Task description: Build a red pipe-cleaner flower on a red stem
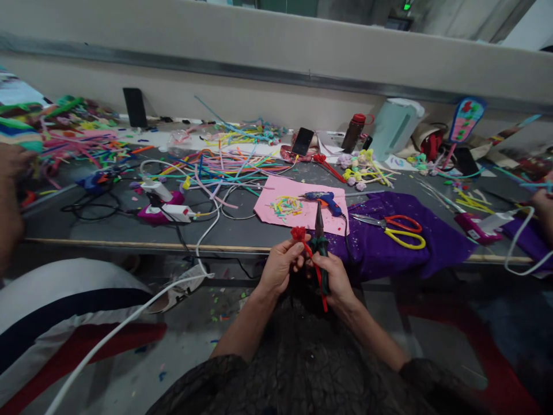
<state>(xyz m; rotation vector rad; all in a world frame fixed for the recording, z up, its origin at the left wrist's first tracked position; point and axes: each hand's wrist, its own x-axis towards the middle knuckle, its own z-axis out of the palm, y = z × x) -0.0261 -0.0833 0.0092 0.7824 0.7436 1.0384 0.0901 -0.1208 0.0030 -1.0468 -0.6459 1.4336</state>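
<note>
Between thumb and fingers, my left hand [280,264] pinches a red pipe-cleaner flower [298,233] just below its head. The flower's red stem slants down toward my right hand [336,279]. That hand is wrapped round the dark green handles of long-nose pliers [319,227], whose jaws point up and away from me. The stem's lower end shows below the pliers' handles. Just beyond my hands lies a pink sheet [272,199] with short cut pieces of pipe cleaner [286,207] and a blue glue gun [325,200] on it.
Right of the pink sheet, scissors [400,226] lie on a purple cloth [371,253] hanging over the table edge. Loose pipe cleaners [216,164], a power strip [161,210] with white cables, a phone [302,140] and a bottle [353,132] occupy the table. Other people's arms appear at both sides.
</note>
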